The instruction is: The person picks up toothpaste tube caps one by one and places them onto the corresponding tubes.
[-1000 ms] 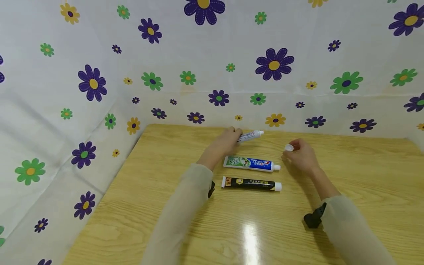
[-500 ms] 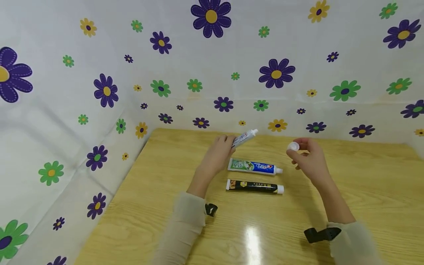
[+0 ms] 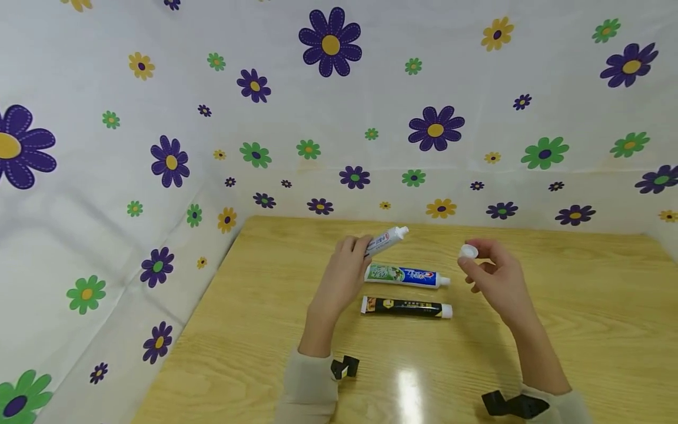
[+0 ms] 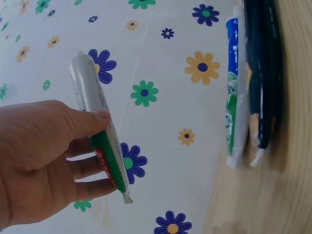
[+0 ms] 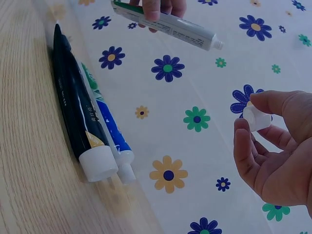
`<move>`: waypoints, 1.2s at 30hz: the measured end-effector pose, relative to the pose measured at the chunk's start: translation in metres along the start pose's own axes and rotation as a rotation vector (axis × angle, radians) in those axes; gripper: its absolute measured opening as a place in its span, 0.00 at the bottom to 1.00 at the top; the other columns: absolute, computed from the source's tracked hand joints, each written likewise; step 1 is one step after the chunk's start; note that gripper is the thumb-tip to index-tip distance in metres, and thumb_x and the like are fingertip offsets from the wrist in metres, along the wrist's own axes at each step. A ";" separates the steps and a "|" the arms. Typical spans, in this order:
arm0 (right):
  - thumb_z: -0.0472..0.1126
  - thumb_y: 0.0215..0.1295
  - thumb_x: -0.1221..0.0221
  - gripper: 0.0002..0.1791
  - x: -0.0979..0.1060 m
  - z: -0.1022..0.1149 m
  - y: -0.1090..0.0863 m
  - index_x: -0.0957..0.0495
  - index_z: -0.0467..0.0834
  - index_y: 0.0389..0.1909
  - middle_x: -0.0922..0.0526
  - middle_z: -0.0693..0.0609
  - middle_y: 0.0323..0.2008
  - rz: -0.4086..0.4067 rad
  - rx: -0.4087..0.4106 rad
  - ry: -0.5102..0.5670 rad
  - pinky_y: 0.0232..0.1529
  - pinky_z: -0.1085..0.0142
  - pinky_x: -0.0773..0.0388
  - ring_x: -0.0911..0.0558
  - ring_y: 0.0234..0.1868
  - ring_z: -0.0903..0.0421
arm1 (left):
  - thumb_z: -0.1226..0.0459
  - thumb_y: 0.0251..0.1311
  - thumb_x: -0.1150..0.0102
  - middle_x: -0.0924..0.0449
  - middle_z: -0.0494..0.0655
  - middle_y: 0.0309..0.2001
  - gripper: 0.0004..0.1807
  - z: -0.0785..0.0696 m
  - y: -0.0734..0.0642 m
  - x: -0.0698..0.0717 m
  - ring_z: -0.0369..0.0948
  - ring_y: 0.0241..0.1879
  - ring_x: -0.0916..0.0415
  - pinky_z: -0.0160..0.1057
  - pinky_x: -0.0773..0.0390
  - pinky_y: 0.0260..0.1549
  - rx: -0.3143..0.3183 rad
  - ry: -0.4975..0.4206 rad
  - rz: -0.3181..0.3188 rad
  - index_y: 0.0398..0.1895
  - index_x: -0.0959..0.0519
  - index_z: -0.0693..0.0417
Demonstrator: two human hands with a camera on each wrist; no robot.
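Observation:
My left hand (image 3: pixel 341 274) grips a white and green toothpaste tube (image 4: pixel 92 92) by its lower half, its capless nozzle pointing up and right in the head view. To the right, my right hand (image 3: pixel 500 282) pinches a white cap (image 5: pixel 255 118) between thumb and fingers, the cap's hollow side facing the tube. A gap separates cap and nozzle. Below the held tube, a blue and green toothpaste tube (image 3: pixel 405 275) lies on the table, with a black toothpaste tube (image 3: pixel 406 307) parallel in front of it. Both have white caps on, pointing right.
The wooden table (image 3: pixel 222 330) ends at the back against a white flower-print cloth (image 3: pixel 386 88), which also hangs along the left side. Black wrist-camera mounts (image 3: pixel 514 405) sit on both forearms. A bright reflection shows on the table's front part.
The left hand has drawn the tube back from the far edge and raised it, its nozzle tilting upward. The right hand has lifted the cap and turned it toward the tube. The head view has shifted.

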State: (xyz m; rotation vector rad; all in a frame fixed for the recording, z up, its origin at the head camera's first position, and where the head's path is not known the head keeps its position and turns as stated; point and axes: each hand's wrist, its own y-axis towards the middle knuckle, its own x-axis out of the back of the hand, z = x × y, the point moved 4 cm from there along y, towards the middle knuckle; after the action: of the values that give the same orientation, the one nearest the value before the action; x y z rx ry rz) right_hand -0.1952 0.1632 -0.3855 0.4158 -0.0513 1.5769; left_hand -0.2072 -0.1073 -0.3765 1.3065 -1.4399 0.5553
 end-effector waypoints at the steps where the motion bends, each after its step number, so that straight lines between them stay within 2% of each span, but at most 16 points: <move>1: 0.43 0.72 0.41 0.21 0.000 0.000 -0.002 0.29 0.37 0.59 0.24 0.49 0.42 0.004 0.001 0.000 0.27 0.67 0.19 0.20 0.28 0.52 | 0.66 0.72 0.47 0.27 0.58 0.57 0.23 -0.001 -0.003 0.001 0.54 0.58 0.29 0.50 0.23 0.54 -0.013 0.004 -0.011 0.68 0.33 0.60; 4: 0.43 0.72 0.41 0.21 -0.001 0.001 -0.009 0.29 0.38 0.60 0.24 0.48 0.43 0.007 -0.001 -0.011 0.27 0.67 0.19 0.20 0.29 0.52 | 0.66 0.71 0.45 0.27 0.58 0.56 0.23 -0.005 -0.011 0.005 0.54 0.56 0.28 0.49 0.22 0.53 -0.046 0.020 -0.037 0.67 0.32 0.60; 9: 0.42 0.71 0.40 0.22 0.000 0.006 -0.017 0.29 0.39 0.62 0.21 0.47 0.42 -0.003 0.014 -0.049 0.28 0.67 0.19 0.20 0.29 0.58 | 0.67 0.69 0.43 0.27 0.58 0.55 0.23 -0.012 -0.019 0.011 0.53 0.52 0.27 0.48 0.21 0.50 -0.088 0.016 -0.071 0.66 0.31 0.61; 16: 0.36 0.68 0.38 0.22 0.000 0.022 -0.026 0.26 0.41 0.61 0.21 0.48 0.45 -0.016 0.113 -0.122 0.26 0.69 0.22 0.19 0.30 0.62 | 0.67 0.66 0.39 0.25 0.57 0.53 0.23 -0.024 -0.022 0.019 0.53 0.53 0.25 0.48 0.21 0.51 -0.174 0.045 -0.115 0.64 0.28 0.59; 21: 0.30 0.63 0.35 0.23 -0.005 0.030 -0.032 0.29 0.36 0.58 0.23 0.47 0.48 -0.018 0.171 -0.112 0.28 0.73 0.24 0.20 0.31 0.65 | 0.67 0.66 0.39 0.24 0.56 0.53 0.23 -0.031 -0.025 0.022 0.52 0.51 0.25 0.47 0.21 0.49 -0.209 0.056 -0.091 0.64 0.28 0.57; 29: 0.31 0.60 0.32 0.22 -0.006 0.032 -0.032 0.29 0.39 0.53 0.19 0.48 0.31 -0.044 0.188 -0.192 0.25 0.73 0.25 0.23 0.26 0.64 | 0.65 0.69 0.41 0.24 0.56 0.55 0.22 -0.040 -0.022 0.019 0.50 0.53 0.25 0.46 0.22 0.53 -0.292 0.049 -0.010 0.65 0.28 0.56; 36: 0.30 0.59 0.32 0.21 -0.006 0.039 -0.028 0.26 0.39 0.51 0.21 0.49 0.31 -0.053 0.250 -0.223 0.28 0.75 0.25 0.24 0.27 0.64 | 0.66 0.68 0.41 0.26 0.53 0.55 0.23 -0.044 -0.019 0.016 0.48 0.56 0.27 0.44 0.23 0.55 -0.313 0.039 0.009 0.65 0.29 0.54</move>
State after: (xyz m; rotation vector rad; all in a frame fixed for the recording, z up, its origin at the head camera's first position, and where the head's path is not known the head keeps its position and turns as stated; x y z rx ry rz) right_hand -0.1588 0.1479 -0.3578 0.7822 -0.0144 1.4842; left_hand -0.1707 -0.0815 -0.3532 1.0362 -1.4354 0.3415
